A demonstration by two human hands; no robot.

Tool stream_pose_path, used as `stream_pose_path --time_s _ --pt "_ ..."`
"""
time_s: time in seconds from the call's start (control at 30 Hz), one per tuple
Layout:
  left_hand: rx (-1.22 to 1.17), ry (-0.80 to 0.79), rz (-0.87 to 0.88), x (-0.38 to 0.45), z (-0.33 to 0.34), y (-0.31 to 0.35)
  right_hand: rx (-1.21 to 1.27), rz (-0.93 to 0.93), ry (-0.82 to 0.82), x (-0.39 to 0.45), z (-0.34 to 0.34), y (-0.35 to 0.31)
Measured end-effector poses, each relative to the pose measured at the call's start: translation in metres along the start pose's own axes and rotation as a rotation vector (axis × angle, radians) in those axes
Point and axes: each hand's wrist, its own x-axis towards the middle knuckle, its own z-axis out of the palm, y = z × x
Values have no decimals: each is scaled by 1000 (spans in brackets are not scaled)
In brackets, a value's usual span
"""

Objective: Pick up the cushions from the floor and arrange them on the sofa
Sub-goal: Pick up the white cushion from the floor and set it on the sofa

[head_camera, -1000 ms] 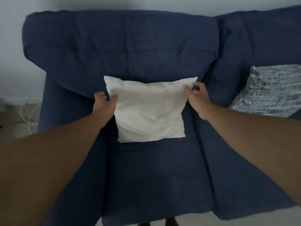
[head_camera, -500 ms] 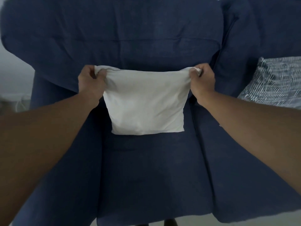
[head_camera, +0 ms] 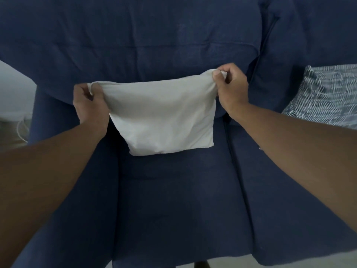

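A plain white cushion (head_camera: pixel 164 117) hangs in front of the backrest of the dark blue sofa (head_camera: pixel 173 200), over its left seat. My left hand (head_camera: pixel 89 105) grips the cushion's top left corner. My right hand (head_camera: pixel 229 88) pinches the top right corner, held a little higher than the left. The cushion's filling sags to the bottom, and its lower edge looks just above or touching the seat. A second cushion (head_camera: pixel 328 93), dark with a white wavy pattern, leans against the backrest on the right seat.
The sofa's left armrest (head_camera: pixel 63 151) runs beside my left forearm. A white cable (head_camera: pixel 21 126) lies on the floor by the wall at the far left. A strip of pale floor (head_camera: pixel 251 265) shows under the sofa's front edge.
Both hands closed on the white cushion's top corners and lifted it off the seat. The right corner has risen higher than the left, and my view has moved closer to the sofa.
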Motion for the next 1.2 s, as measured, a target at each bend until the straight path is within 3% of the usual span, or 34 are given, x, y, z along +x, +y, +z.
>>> stream_pose_path --time_s 0.13,0.2,0.3,0.37,0.43,0.57,0.83,1.03,1.2 --pt "128 114 13 -10 0 1 -161 -43 141 -16 2 4" --pt "325 196 246 -26 6 1 -359 -261 240 -32 5 1" --pt "488 -111 720 -60 28 -7 -520 -673 -5 -62 26 -4" --pt "604 -329 877 -77 45 -14 -666 -823 -236 -77 45 1" --pt "793 -417 935 -79 55 -18 -847 -812 -387 -77 54 8" --pt "1135 -429 996 -37 53 -20 -1023 -697 -391 -38 40 14" --pt "1326 -277 732 11 32 -4 -1204 -687 -407 -2 11 5" --pt "1269 -316 608 6 12 -5 -1103 -469 -396 -18 -6 -1" --pt "1125 -251 341 4 -10 10 -1032 -301 -295 -14 -49 3"
